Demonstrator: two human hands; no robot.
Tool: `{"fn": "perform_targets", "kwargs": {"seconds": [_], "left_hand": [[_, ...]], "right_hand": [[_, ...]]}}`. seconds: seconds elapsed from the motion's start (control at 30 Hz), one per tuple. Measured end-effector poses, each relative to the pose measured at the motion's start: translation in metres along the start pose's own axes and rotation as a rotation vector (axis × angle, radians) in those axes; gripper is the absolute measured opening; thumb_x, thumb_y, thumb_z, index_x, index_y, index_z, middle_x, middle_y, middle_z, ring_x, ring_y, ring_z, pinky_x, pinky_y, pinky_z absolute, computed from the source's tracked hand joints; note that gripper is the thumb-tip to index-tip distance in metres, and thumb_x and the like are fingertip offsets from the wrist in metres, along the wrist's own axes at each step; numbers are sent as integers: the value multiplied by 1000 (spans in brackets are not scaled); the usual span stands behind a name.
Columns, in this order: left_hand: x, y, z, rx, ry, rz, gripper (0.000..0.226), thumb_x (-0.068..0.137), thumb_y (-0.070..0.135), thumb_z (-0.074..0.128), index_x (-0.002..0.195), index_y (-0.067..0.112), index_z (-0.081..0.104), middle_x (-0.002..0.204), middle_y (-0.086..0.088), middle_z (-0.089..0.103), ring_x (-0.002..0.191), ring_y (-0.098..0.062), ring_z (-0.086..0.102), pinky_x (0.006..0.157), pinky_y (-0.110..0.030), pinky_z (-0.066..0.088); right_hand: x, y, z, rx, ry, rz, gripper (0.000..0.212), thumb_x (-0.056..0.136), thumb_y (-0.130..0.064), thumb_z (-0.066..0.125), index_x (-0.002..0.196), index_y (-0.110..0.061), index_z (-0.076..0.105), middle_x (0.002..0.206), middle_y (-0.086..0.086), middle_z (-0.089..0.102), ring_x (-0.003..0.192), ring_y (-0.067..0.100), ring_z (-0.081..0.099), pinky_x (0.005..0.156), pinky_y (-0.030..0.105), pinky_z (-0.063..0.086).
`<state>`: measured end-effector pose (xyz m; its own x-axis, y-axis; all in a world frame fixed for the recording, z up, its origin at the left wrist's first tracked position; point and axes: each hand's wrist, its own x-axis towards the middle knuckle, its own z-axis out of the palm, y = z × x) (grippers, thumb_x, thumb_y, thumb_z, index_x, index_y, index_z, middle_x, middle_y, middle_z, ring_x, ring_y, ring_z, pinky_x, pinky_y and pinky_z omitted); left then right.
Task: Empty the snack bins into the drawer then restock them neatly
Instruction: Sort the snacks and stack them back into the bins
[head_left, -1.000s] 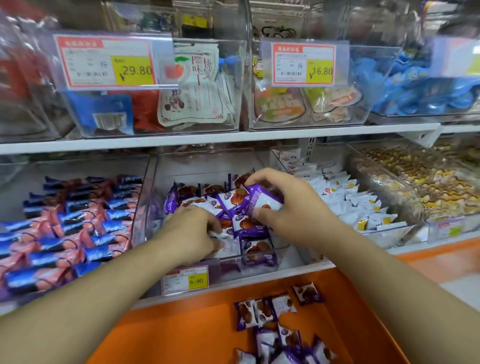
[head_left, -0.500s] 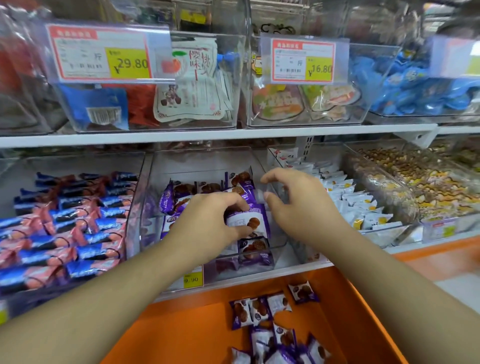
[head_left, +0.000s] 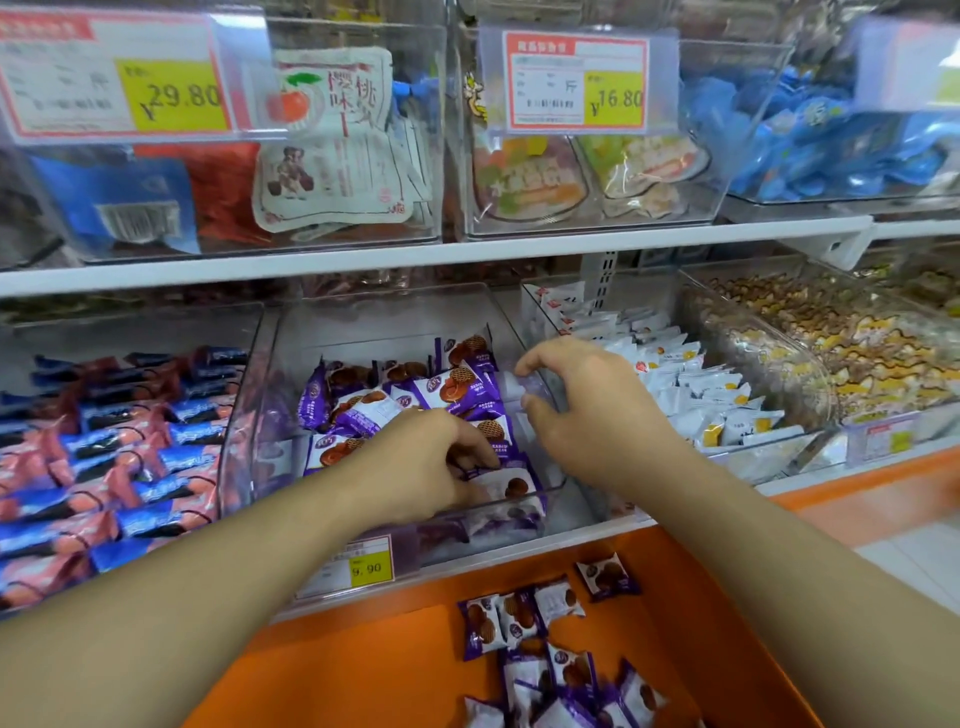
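Left hand: the left hand (head_left: 431, 457) is low in the front of the clear bin (head_left: 270, 415), fingers curled down onto a purple packet (head_left: 511, 486) that lies against the front wall; whether it truly grips the packet or only presses on it I cannot tell
Right hand: the right hand (head_left: 587, 410) hovers over the bin's right side, fingers loosely curved, thumb and forefinger apart, holding nothing
Purple snack packets in bin: purple snack packets (head_left: 415, 400) with a round brown waffle biscuit printed on white and purple wrappers, packed in rough overlapping rows across the middle and back of the bin; the near front is thinly filled
Drawer: an orange drawer (head_left: 363, 665) stands open below the shelf, with loose packets (head_left: 550, 660) of the same kind scattered at its right side
Price tag: a 9.90 tag (head_left: 358, 566) on the bin's front
Neighbours: blue and pink bars (head_left: 114, 467) in the left bin, white and yellow packets (head_left: 701, 395) in the right one
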<state>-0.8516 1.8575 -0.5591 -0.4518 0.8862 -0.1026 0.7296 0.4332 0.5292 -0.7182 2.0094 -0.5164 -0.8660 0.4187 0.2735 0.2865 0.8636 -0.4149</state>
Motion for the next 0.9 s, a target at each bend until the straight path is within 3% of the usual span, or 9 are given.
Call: {"fn": "perform_targets", "kwargs": {"seconds": [0.07, 0.13, 0.23, 0.3, 0.47, 0.6, 0.73, 0.83, 0.9], "left_hand": [[0, 0, -1, 2, 76, 24, 27, 83, 36, 85, 109, 37, 76, 95, 19, 70, 88, 4, 64, 80, -20, 55], [3, 2, -6, -12, 273, 31, 26, 86, 31, 83, 109, 36, 72, 98, 17, 66, 90, 0, 61, 80, -22, 51], [18, -2, -17, 143, 449, -35, 50, 87, 32, 82, 132, 33, 61, 130, 6, 60, 119, -16, 57, 99, -33, 49], [29, -7, -22, 203, 371, -101, 57, 88, 34, 81, 140, 32, 57, 140, 1, 59, 124, -22, 57, 101, -36, 50], [31, -6, -26, 161, 342, -98, 46, 85, 37, 85, 126, 35, 66, 119, 5, 71, 98, -14, 65, 79, -25, 47], [2, 8, -33, -37, 201, 54, 40, 78, 42, 88, 112, 49, 70, 108, 24, 70, 99, 4, 64, 89, -24, 55], [-16, 10, -25, -14, -53, 86, 41, 81, 49, 84, 119, 55, 69, 118, 30, 67, 108, 11, 60, 95, -16, 49], [-10, 6, -28, -96, -63, 83, 33, 80, 58, 81, 112, 57, 72, 116, 28, 69, 106, 5, 65, 97, -30, 54], [1, 4, -32, -154, 34, 95, 31, 81, 59, 79, 111, 54, 72, 111, 23, 70, 101, -2, 68, 93, -39, 58]], "right_hand": [[0, 0, 0, 2, -7, 0, 27, 98, -18, 66, 125, -22, 67, 131, -6, 63, 124, 13, 54, 98, 18, 34], [-1, 0, 0, 3, -9, 2, 27, 99, -18, 65, 125, -23, 66, 132, -7, 62, 124, 13, 53, 99, 19, 35], [0, 0, 1, 3, -7, -4, 27, 99, -18, 65, 125, -23, 65, 130, -7, 61, 123, 12, 53, 100, 20, 37], [0, 1, 2, 6, -1, -15, 26, 98, -17, 65, 124, -21, 66, 128, -6, 61, 120, 13, 54, 100, 20, 38], [1, 1, 1, 10, 3, -6, 26, 99, -16, 63, 124, -22, 66, 129, -7, 61, 120, 12, 53, 96, 18, 36], [0, 2, -1, 10, 8, -10, 25, 99, -17, 64, 123, -21, 66, 129, -5, 62, 122, 13, 54, 99, 19, 36], [-1, 1, 0, 14, 19, -17, 24, 99, -17, 64, 122, -22, 67, 129, -7, 62, 124, 12, 53, 104, 22, 38], [-1, 1, 1, 18, 24, -22, 24, 98, -16, 65, 121, -23, 67, 129, -7, 62, 123, 11, 54, 104, 22, 40], [0, 4, 1, 16, 27, -33, 27, 97, -14, 65, 123, -23, 66, 129, -8, 61, 122, 11, 53, 106, 24, 42]]}}
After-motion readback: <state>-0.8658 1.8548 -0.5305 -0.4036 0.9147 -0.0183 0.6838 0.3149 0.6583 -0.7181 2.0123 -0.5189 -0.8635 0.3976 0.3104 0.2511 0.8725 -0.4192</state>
